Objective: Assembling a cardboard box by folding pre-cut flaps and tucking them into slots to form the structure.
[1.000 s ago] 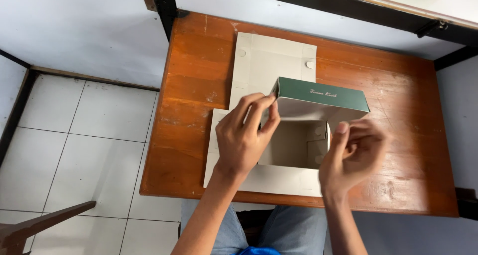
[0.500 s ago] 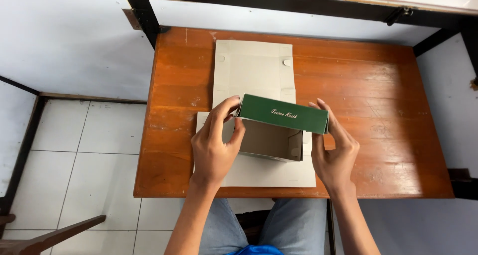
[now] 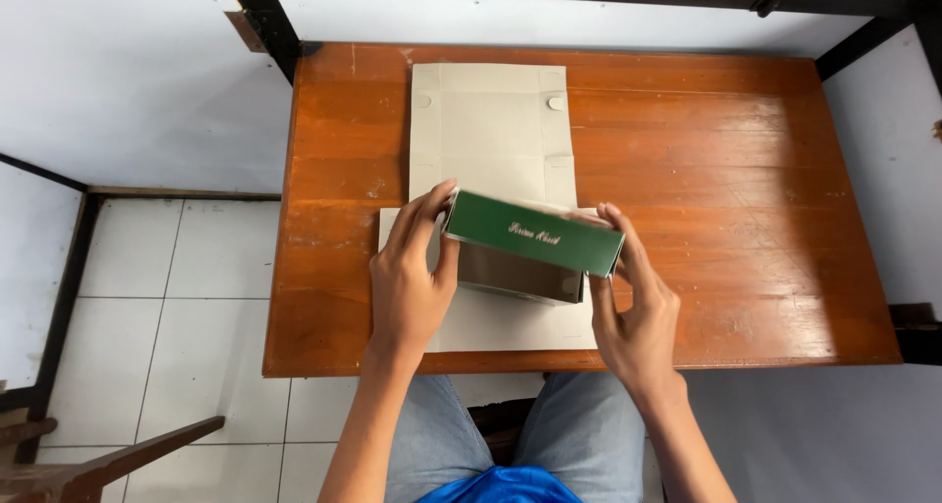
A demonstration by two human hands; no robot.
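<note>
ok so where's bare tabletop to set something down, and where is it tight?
Bare wood on the table: the wide right part, from the flat cardboard sheet to the right edge, and a narrower strip left of the sheet. The front middle is crowded: the left hand and right hand grip the green box over the sheet.

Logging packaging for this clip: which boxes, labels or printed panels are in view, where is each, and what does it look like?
Green box: partly folded carton at the table's near middle, held between left hand and right hand; green outside with small pale lettering, brown inside.
Flat cardboard sheet: unfolded grey-beige blank lying on the wooden table, reaching from under the box toward the far edge; creased, unprinted.
</note>
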